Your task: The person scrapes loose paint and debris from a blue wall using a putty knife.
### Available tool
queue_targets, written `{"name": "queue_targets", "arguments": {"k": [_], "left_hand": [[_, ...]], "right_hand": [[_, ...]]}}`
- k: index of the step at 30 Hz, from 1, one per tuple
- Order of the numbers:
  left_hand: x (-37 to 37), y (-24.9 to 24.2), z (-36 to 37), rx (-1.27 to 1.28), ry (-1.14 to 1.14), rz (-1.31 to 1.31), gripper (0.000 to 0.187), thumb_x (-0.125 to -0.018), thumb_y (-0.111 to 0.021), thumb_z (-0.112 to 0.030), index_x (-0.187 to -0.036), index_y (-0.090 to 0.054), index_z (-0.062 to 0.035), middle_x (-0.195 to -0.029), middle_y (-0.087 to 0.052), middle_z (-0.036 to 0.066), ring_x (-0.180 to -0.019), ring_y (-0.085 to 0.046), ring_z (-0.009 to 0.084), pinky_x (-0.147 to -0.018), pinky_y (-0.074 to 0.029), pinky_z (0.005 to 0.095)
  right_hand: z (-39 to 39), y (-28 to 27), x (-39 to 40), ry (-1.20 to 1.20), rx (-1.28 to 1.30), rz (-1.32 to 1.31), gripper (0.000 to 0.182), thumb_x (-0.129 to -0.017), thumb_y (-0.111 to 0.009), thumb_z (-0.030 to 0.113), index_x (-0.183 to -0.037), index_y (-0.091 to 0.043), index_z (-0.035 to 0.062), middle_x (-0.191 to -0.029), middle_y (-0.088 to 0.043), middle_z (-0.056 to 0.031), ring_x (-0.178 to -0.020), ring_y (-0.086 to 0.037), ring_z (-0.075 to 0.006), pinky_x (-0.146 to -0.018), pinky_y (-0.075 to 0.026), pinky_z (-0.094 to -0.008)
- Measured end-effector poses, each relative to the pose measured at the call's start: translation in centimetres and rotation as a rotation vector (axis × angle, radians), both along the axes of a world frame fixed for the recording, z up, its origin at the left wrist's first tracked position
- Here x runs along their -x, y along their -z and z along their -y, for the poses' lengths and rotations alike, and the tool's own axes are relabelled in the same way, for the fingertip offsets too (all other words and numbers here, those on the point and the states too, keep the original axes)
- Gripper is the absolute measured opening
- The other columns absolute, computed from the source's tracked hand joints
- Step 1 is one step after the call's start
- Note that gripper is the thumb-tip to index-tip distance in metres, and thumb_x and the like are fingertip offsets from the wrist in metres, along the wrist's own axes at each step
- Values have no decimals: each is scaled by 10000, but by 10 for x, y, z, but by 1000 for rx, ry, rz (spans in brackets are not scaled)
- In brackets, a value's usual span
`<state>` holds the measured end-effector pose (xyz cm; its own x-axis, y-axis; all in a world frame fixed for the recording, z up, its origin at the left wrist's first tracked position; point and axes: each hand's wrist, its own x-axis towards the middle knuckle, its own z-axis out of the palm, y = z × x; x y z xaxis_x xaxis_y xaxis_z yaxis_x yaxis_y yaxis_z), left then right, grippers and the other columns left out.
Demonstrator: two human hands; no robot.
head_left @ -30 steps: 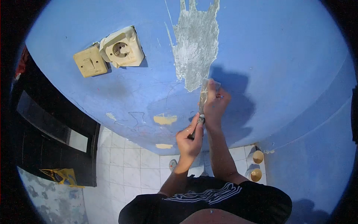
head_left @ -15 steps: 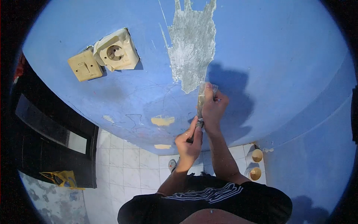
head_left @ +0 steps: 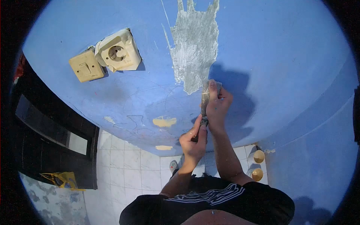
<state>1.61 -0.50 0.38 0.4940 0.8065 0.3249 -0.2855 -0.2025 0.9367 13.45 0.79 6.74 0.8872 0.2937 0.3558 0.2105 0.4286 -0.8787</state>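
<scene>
Scraper point(head_left: 204, 98) is up against the blue wall point(head_left: 285, 75), blade end at the lower R edge of the bare grey patch point(head_left: 195, 48), handle pointing down. L hand point(head_left: 193, 144) has its fingers closed round the handle; R hand point(head_left: 217, 108) is above it, fingers gripping the blade end, thumb up along it. Shadow of the hands falls on the wall just R of them. Two cream patches point(head_left: 164, 122) point(head_left: 164, 147) sit lower on the wall, L of the scraper. Up L: switch point(head_left: 86, 66) next to a socket point(head_left: 118, 52) w/ its cover askew. Tiled floor point(head_left: 131, 168) below, w/ 2 round containers point(head_left: 258, 156) point(head_left: 257, 174) near the wall, R side.
</scene>
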Motion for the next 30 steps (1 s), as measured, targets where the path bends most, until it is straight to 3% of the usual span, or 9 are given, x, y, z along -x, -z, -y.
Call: {"name": "queue_targets", "arguments": {"k": [4,7,10,13,20,22,26,28,30], "left_hand": [[10,-2,3,-15,-27,-101,361,-927,-593,7,-1288,-603,9,-617,-496,-75,-554,-429,7,-515,-347,168],[4,-9,-8,3,56,67,323,-955,-568,-14,-1274,-605,24,-616,-538,-26,-486,-437,29,-429,-351,197],[0,-20,-4,-13,52,63,326,-955,-568,-19,-1276,-602,27,-617,-532,-23,-484,-428,26,-423,-339,198],[6,-8,3,78,65,41,330,-961,-572,-41,-1283,-594,28,-634,-534,-19,-479,-422,28,-413,-329,202],[2,-5,4,54,60,89,336,-965,-579,-62,-1288,-588,30,-645,-542,-13,-469,-417,32,-405,-322,203],[6,-2,7,83,47,59,335,-963,-580,-60,-1287,-590,26,-645,-547,-12,-471,-421,33,-407,-326,202],[5,-9,-1,104,63,55,334,-961,-583,-62,-1285,-595,18,-646,-551,-11,-474,-426,35,-407,-332,203],[4,-8,0,131,79,68,330,-960,-584,-49,-1281,-597,28,-624,-527,-56,-526,-445,15,-475,-354,183],[4,-5,0,124,72,66,333,-960,-584,-57,-1284,-597,18,-632,-534,-37,-500,-433,24,-441,-343,192]], "right_hand": [[1,2,10,-24,35,-161,408,-985,-568,269,-643,-571,47,-554,-517,33,-475,-459,-57,-434,-351,-280],[-6,-1,-2,86,-30,86,409,-987,-566,271,-642,-566,51,-550,-515,34,-472,-460,-57,-429,-351,-283],[3,-19,4,-8,-26,-42,410,-988,-563,270,-642,-563,51,-555,-518,33,-479,-458,-58,-433,-345,-276],[0,6,3,6,12,-83,406,-986,-566,269,-639,-559,59,-553,-518,31,-469,-458,-62,-425,-346,-277],[4,0,4,-37,-46,-132,354,-966,-599,240,-653,-573,75,-557,-516,37,-483,-451,-51,-443,-330,-265],[0,22,-3,57,-12,20,309,-941,-631,212,-674,-588,64,-577,-530,44,-521,-444,-37,-470,-315,-252],[-2,3,4,140,-101,-21,270,-921,-652,192,-698,-611,46,-601,-547,49,-562,-441,-28,-492,-313,-251],[-2,-1,4,153,-95,-35,259,-922,-650,190,-720,-632,29,-627,-574,42,-581,-454,-31,-503,-333,-258],[-4,4,1,171,-102,15,257,-922,-651,193,-728,-637,24,-633,-583,36,-577,-460,-35,-505,-339,-260]]}}
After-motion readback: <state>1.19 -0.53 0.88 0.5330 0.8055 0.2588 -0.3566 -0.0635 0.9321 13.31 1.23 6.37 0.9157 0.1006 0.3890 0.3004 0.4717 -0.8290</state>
